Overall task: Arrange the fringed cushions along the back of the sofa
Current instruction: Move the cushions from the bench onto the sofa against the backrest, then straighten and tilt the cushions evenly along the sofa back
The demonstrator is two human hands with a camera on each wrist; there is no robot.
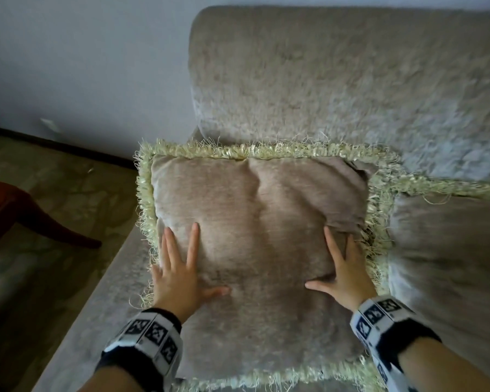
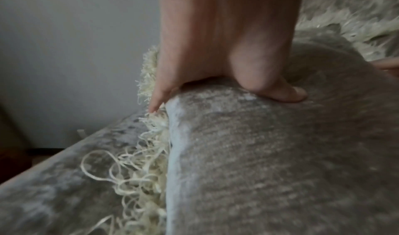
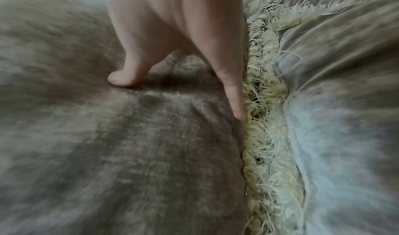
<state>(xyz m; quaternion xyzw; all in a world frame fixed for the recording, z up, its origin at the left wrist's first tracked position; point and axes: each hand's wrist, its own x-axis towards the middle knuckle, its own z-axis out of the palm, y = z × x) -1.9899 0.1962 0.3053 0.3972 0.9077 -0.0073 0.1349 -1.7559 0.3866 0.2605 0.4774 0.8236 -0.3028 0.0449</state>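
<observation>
A beige fringed cushion (image 1: 255, 222) with pale yellow fringe leans against the sofa back (image 1: 337, 80) at the sofa's left end. My left hand (image 1: 181, 267) lies flat on its lower left part, fingers straight and spread. My right hand (image 1: 340, 270) presses flat on its lower right part, beside the fringe. In the left wrist view my left hand (image 2: 215, 59) rests on the cushion (image 2: 280, 153) at its fringed edge. The right wrist view shows my right hand (image 3: 183, 50) on the cushion (image 3: 129, 144). A second fringed cushion (image 1: 447, 250) (image 3: 345, 102) sits right beside it, fringes touching.
The sofa seat edge (image 1: 102, 292) runs along the left, with patterned floor (image 1: 40, 222) beyond it. A dark red wooden furniture leg (image 1: 48, 222) stands on the floor at the far left. A pale wall (image 1: 82, 66) lies behind the sofa.
</observation>
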